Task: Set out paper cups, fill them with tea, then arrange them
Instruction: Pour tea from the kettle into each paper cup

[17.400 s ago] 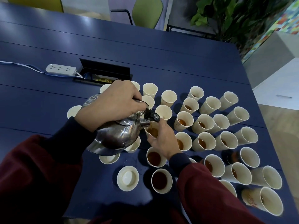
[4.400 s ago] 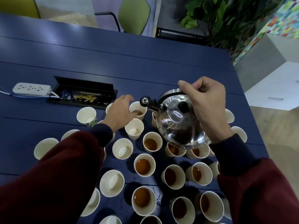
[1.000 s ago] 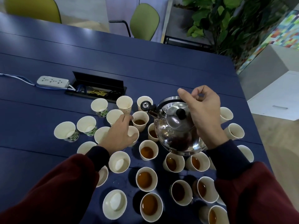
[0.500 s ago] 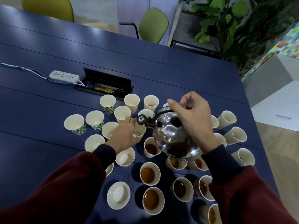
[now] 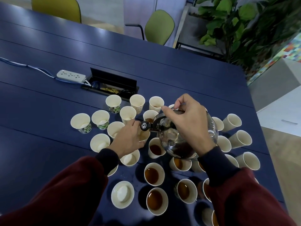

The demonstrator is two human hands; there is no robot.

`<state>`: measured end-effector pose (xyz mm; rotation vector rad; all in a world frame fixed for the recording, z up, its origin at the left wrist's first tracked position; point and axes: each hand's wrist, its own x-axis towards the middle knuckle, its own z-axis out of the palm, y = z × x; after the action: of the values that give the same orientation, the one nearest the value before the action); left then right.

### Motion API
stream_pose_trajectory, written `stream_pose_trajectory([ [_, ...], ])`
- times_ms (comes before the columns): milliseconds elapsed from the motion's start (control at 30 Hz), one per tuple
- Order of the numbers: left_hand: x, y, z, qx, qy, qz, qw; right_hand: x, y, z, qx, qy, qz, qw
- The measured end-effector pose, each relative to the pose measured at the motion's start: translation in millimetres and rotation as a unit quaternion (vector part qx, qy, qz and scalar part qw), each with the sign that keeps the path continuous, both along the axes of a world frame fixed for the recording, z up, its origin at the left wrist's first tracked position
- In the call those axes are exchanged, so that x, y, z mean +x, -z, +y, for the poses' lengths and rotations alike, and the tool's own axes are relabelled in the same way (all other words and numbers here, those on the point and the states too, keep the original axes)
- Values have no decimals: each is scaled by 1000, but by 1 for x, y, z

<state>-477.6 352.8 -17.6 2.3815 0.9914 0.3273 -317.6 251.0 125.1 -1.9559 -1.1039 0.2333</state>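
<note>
A person's right hand curls round the handle of a steel kettle, tilting its spout left over a paper cup. The left hand grips that cup, which stands on a blue table among many cups, some holding tea.

— Where's the steel kettle?
— Tilted above the paper cups, spout leftward over one cup gripped by the left hand; the right hand holds its handle.
— And the cups themselves?
— Upright, clustered toward the table's right edge: middle ones hold dark tea, outer ones look empty.
</note>
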Motion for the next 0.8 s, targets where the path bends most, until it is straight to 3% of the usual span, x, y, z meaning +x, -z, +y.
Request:
stream_pose_trajectory([
  [200, 2, -2, 2, -13, -1, 38, 999, 1, -2, -1, 0, 7, -12, 1000],
  [800, 13, 10, 4, -2, 14, 33, 999, 10, -1, -1, 13, 21, -2, 1000],
])
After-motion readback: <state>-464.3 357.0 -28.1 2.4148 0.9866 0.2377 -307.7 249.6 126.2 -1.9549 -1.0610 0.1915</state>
